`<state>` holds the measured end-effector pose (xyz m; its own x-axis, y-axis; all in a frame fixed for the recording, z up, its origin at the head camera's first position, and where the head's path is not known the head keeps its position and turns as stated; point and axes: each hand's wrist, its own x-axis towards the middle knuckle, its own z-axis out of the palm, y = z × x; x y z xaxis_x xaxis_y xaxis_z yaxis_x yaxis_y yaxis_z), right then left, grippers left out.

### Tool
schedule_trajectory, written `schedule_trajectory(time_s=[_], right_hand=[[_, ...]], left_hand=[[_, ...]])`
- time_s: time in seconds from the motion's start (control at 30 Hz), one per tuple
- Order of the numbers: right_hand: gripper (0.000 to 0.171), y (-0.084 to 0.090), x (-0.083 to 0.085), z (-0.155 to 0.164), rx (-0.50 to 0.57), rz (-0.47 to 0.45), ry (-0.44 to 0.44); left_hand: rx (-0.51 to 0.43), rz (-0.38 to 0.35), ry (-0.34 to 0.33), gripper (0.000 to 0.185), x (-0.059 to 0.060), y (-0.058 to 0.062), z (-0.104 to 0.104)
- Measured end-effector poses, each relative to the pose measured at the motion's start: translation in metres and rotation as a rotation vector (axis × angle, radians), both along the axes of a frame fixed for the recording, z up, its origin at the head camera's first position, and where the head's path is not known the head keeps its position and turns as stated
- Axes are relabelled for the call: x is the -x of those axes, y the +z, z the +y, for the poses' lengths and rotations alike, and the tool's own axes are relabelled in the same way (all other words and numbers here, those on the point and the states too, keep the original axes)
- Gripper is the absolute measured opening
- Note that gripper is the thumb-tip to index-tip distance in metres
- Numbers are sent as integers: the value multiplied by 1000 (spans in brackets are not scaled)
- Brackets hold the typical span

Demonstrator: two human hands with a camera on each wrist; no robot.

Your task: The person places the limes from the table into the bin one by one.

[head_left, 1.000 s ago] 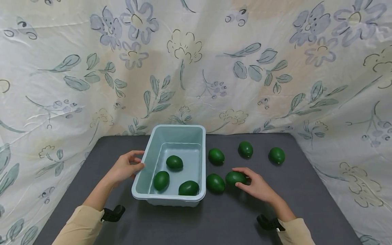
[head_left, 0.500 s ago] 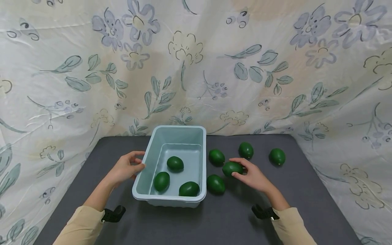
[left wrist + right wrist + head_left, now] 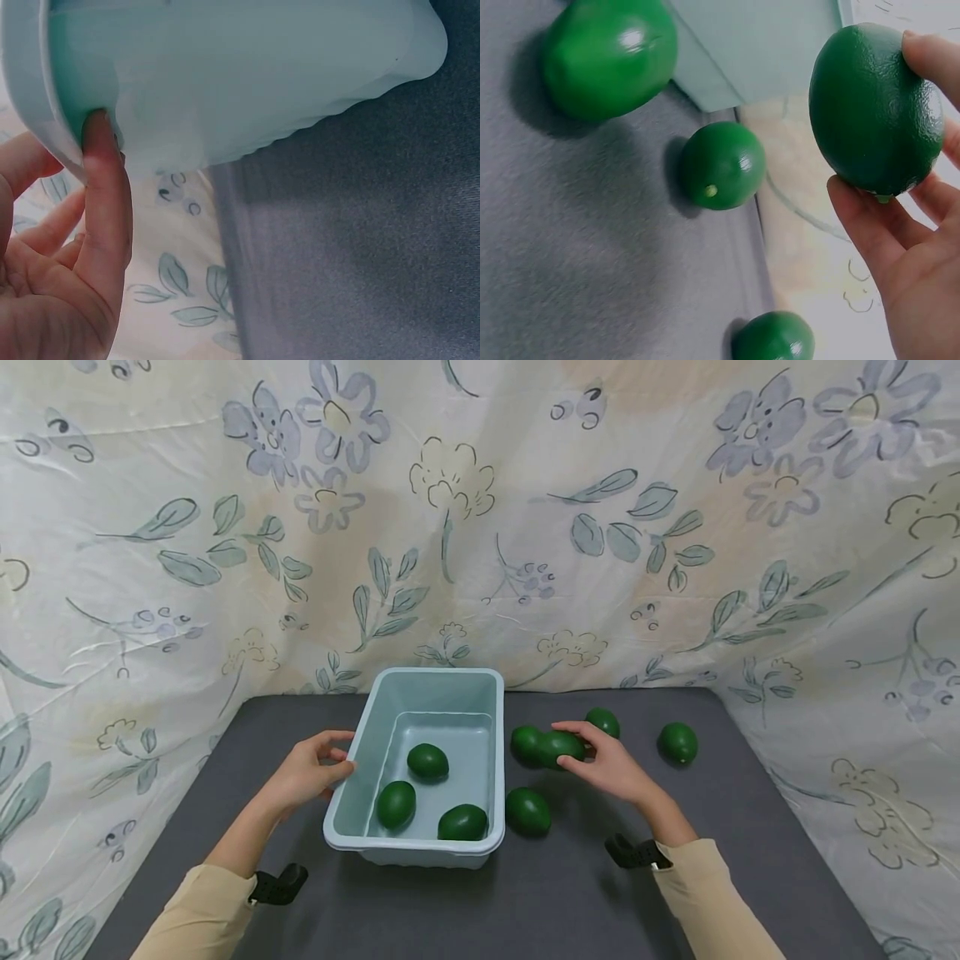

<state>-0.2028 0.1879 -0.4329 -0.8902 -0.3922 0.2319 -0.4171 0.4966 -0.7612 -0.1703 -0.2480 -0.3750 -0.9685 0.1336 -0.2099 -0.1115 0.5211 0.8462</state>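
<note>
My right hand (image 3: 596, 760) holds a green lime (image 3: 564, 746) above the grey table, just right of the pale blue bin (image 3: 352, 777); in the right wrist view the held lime (image 3: 875, 109) sits between thumb and fingers. My left hand (image 3: 311, 768) rests against the bin's left wall, and its thumb (image 3: 105, 180) presses the bin's rim (image 3: 37, 90). Three limes (image 3: 427, 761) (image 3: 395, 803) (image 3: 462, 822) lie inside the bin.
Loose limes lie on the grey table (image 3: 750, 827): one by the bin's front right corner (image 3: 528, 811), one partly behind the held lime (image 3: 526, 743), one behind my right hand (image 3: 604, 721), one far right (image 3: 677, 742). A floral cloth (image 3: 480, 527) walls the back and sides.
My right hand has lifted the lime off the table and carried it up and to the left, toward the bin. The left hand has stayed on the bin.
</note>
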Motion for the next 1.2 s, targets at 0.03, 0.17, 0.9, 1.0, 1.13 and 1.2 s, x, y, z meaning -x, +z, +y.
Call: schedule_trajectory(time_s=[0.03,0.17,0.9,1.0,1.13,1.2], right_hand=[[49,2,2,-1,0,1,-1],[50,8,8,-4,-9,7,-11],[51,42,37,-31,-47,-28,-19],[51,47,39,-36,-50,-26,-9],[50,53,41,-45,-27,-10,21],[50,56,42,-49,-19,2,35]], left_hand=[[2,-1,2,55,0,0,0],[13,-1,4,56,0,0,0],[15,0,3,56,0,0,0],[23,3,3,56,-1,0,1],[30,7,1,56,-1,0,1],[30,7,0,56,-1,0,1]])
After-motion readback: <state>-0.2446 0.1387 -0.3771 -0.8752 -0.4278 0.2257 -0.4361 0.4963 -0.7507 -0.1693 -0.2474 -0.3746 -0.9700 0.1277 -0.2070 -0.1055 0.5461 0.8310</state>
